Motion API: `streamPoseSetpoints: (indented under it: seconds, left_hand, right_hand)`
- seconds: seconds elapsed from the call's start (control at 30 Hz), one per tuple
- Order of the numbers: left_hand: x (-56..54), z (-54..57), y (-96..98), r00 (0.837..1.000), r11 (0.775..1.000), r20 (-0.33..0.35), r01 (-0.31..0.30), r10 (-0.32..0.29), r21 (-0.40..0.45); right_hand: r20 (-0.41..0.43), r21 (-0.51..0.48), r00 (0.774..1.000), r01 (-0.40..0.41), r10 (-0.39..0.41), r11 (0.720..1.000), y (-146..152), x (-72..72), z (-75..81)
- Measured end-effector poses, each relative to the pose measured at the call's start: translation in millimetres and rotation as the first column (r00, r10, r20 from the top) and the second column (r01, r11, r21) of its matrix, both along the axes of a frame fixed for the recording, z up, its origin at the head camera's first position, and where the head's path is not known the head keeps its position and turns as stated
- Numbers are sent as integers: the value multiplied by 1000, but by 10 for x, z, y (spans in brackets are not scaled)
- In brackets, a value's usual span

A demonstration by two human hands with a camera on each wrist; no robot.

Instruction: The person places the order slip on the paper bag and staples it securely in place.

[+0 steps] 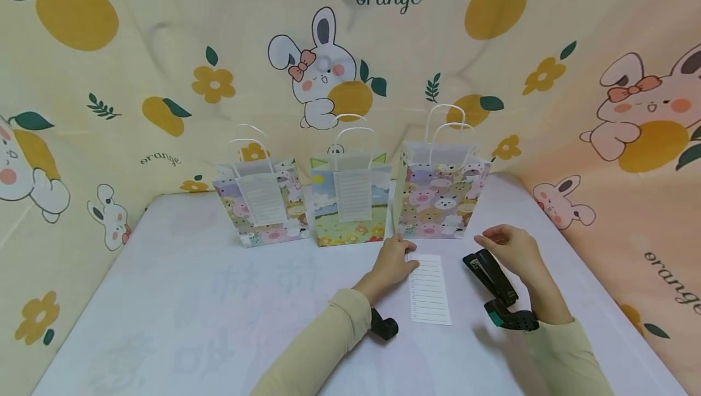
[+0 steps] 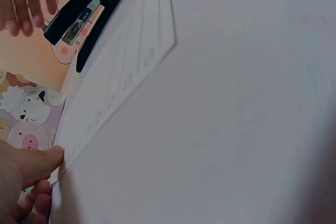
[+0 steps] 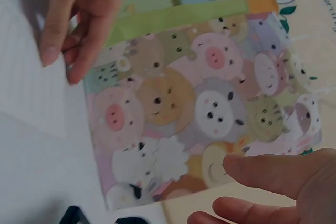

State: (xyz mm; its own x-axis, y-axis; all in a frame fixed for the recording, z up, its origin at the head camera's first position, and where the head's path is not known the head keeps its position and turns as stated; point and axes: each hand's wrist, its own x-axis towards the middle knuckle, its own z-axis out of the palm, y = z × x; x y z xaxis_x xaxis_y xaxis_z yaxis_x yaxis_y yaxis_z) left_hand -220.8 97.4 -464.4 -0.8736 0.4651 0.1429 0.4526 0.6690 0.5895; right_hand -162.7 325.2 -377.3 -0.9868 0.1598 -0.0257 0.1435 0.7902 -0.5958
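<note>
A white lined paper slip [image 1: 429,292] lies on the table in front of the bags. At its upper left corner, my left hand [image 1: 391,262] pinches the edge, with the thumb [image 2: 39,162] on top and fingers curled beneath. To the right of the slip stands a black stapler [image 1: 491,277], its arm raised in the left wrist view. My right hand [image 1: 515,251] hovers over the stapler's far end with loosely bent fingers and nothing between them. Behind the slip stands a paper bag printed with animals [image 1: 440,201], filling much of the right wrist view.
Another animal-print bag [image 1: 298,225] stands at the left, and a meadow-print bag [image 1: 350,235] in the middle. Each has a lined slip on its front. White handles rise from all three. A rabbit-and-orange cloth [image 1: 230,25] hangs behind the white table [image 1: 191,305].
</note>
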Motion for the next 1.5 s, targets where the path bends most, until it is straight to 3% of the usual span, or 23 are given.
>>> streamPoseSetpoints:
  seconds: [0.2,0.3,0.37,0.53,0.63,0.77,0.97,1.13,1.33,1.5]
  left_hand:
    - [-10,17,-27,1000,1000,-8,10,-10,1]
    - [-17,12,-32,1000,1000,-11,10,-10,12]
    - [-18,9,-33,1000,1000,-7,10,-10,29]
    - [-18,9,-26,1000,995,-1,26,-26,97]
    - [-29,13,-24,999,993,9,35,-37,117]
    - [-36,9,-29,998,992,42,30,-36,125]
    - [-40,49,-47,997,989,57,35,-44,141]
    - [-50,126,-71,996,981,44,68,-77,183]
    - [-61,357,-119,993,965,39,96,-109,245]
    - [-84,562,-144,992,960,-22,129,-128,248]
  right_hand:
    - [-123,-18,992,10,-12,1000,-69,-94,123]
    - [-222,-62,973,47,-60,997,-102,-163,182]
    - [-296,-117,949,81,-112,990,-124,-224,221]
    - [-453,-255,859,131,-237,958,-205,-382,371]
    - [-510,-277,824,114,-247,954,-238,-458,468]
    - [-525,-277,820,91,-230,957,-237,-518,520]
    - [-471,-307,846,108,-250,945,-188,-579,528]
    - [-453,-429,843,78,-289,900,-135,-644,503]
    - [-430,-533,853,26,-297,846,-73,-696,461]
    - [-429,-641,853,-55,-297,766,-44,-697,434]
